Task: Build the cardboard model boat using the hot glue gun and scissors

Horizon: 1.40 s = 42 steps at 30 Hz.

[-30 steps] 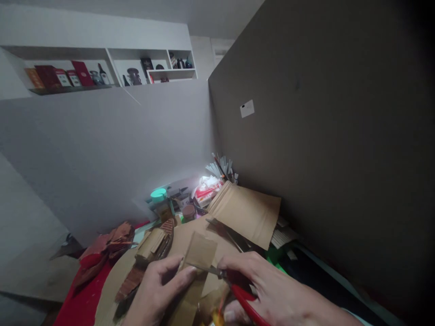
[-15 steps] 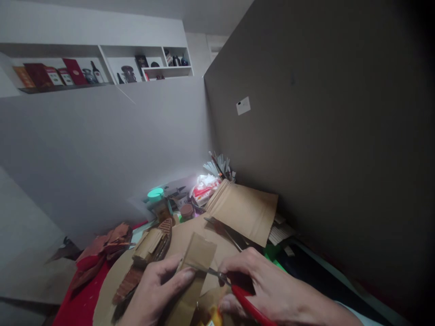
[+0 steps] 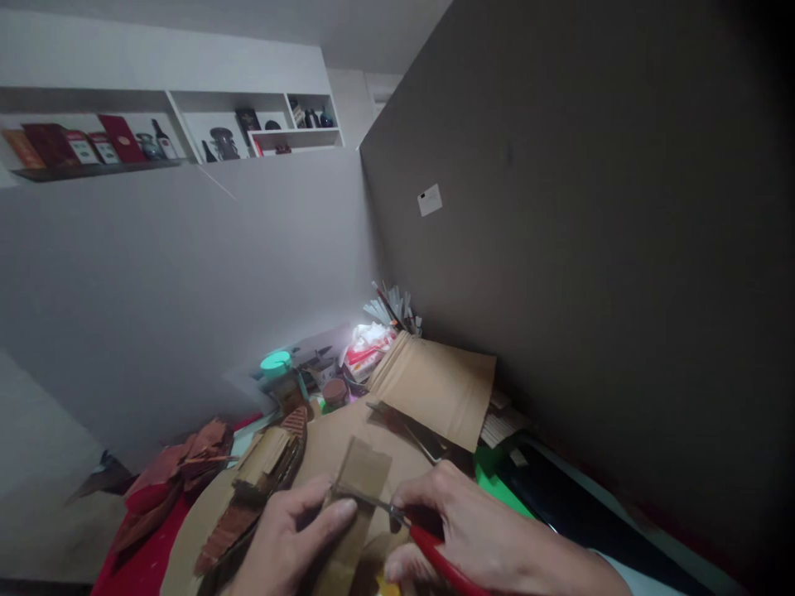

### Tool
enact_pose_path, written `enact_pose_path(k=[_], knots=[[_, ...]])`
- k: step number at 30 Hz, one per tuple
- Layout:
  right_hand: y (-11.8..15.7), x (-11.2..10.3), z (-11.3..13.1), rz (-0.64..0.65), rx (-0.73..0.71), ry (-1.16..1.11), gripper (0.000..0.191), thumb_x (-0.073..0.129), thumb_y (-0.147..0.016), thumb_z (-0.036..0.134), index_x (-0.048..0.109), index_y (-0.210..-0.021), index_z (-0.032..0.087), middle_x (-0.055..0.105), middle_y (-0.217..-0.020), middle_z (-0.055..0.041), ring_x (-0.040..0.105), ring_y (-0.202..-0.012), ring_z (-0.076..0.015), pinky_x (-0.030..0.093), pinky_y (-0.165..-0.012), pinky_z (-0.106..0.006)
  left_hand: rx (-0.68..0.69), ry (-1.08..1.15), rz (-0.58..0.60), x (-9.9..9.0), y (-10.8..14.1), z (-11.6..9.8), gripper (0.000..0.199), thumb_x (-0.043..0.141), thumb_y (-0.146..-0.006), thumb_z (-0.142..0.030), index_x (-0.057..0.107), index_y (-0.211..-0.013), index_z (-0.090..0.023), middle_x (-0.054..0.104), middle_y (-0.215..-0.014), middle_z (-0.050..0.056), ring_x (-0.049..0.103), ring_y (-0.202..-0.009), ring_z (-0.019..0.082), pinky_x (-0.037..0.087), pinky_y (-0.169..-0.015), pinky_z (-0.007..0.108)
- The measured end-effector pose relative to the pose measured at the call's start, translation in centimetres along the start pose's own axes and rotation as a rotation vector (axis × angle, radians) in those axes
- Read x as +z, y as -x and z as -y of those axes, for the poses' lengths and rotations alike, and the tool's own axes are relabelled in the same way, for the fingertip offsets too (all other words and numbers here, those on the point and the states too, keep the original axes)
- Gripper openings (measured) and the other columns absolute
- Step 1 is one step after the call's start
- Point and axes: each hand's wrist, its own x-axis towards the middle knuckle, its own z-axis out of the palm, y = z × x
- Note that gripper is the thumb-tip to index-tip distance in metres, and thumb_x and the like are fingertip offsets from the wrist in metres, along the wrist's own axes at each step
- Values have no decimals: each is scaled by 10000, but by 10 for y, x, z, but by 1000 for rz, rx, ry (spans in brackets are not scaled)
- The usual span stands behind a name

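My left hand (image 3: pixel 298 530) pinches a strip of brown cardboard (image 3: pixel 365 468) between thumb and fingers, low in the middle of the view. My right hand (image 3: pixel 460 517) is closed around the red handles of a pair of scissors (image 3: pixel 428 548). The scissor blades point left and lie across the strip, close to my left thumb. Beside my left hand a small cardboard boat model (image 3: pixel 254 488) rests on a larger cardboard sheet (image 3: pixel 335 430). Something yellow (image 3: pixel 388 586) shows partly below my right hand.
A brown paper bag (image 3: pixel 440 385) lies right of centre, with a long metal tool (image 3: pixel 403 430) near it. Behind stand a jar (image 3: pixel 334 393), a tissue pack (image 3: pixel 366 352) and a teal-lidded container (image 3: pixel 277 364). Reddish scraps (image 3: pixel 180 463) lie left; a dark wall (image 3: pixel 559 248) rises right.
The scissor blades appear closer together across the cardboard strip. Both hands keep their holds. The whole view has shifted slightly.
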Motion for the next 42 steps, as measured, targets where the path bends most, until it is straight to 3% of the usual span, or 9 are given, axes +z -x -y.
enact_pose_path(k=[3,7,13,20,24,28,33,38,42], knots=[[-1,0,-1,-4,19,-34,409,770,-759,580,634,-680,202,489,-608,43,478,-651,-139,309,-541,-237,20,-40,21,4,0,-3,375,720,-809,-521,820,-1029,-234,760,-1067,70,634,-994,284,461,-944,316],[-2,2,-6,-1,-39,-65,407,743,-805,555,632,-677,185,475,-604,55,433,-586,-102,291,-523,-223,4,-25,17,5,0,-1,381,718,-806,-528,818,-1025,-233,751,-1058,70,628,-1002,283,459,-944,317],[-3,11,-17,-47,-39,84,402,604,-919,524,631,-701,188,516,-645,34,407,-587,-106,296,-558,-238,-81,62,16,3,-5,13,462,715,-782,-572,809,-1001,-176,720,-905,71,624,-881,266,498,-791,329],[-4,13,-19,18,-43,63,391,620,-912,570,730,-852,200,592,-673,21,471,-603,-117,313,-550,-234,-42,68,29,3,-13,25,468,756,-740,-580,809,-930,-156,705,-814,67,612,-816,251,476,-759,317],[-2,11,-18,25,-14,76,389,595,-933,532,708,-804,182,573,-672,11,464,-600,-116,317,-540,-232,-45,80,32,2,-18,35,447,768,-729,-590,780,-763,-145,685,-789,58,595,-751,211,447,-696,280],[-1,7,-9,39,32,84,392,570,-946,498,699,-784,165,593,-696,-9,469,-611,-119,313,-538,-232,-110,144,52,3,-23,44,505,775,-700,-621,765,-760,-120,672,-695,59,567,-624,175,421,-618,275],[-2,3,-4,54,80,83,418,625,-887,565,688,-763,171,580,-683,-6,478,-608,-127,315,-546,-239,-111,187,45,5,-24,44,543,814,-663,-600,799,-858,-93,713,-722,99,596,-640,189,438,-629,287],[-2,1,-3,48,101,80,489,662,-806,670,648,-708,191,532,-648,20,456,-602,-130,303,-538,-250,-52,162,34,9,-20,34,457,827,-683,-551,823,-861,-129,705,-691,59,587,-673,176,426,-641,259],[-3,2,-2,24,74,64,434,657,-833,611,670,-707,196,511,-602,35,433,-566,-115,297,-518,-238,-28,140,35,11,-19,33,463,815,-681,-564,825,-849,-133,710,-754,70,598,-770,216,448,-693,278]])
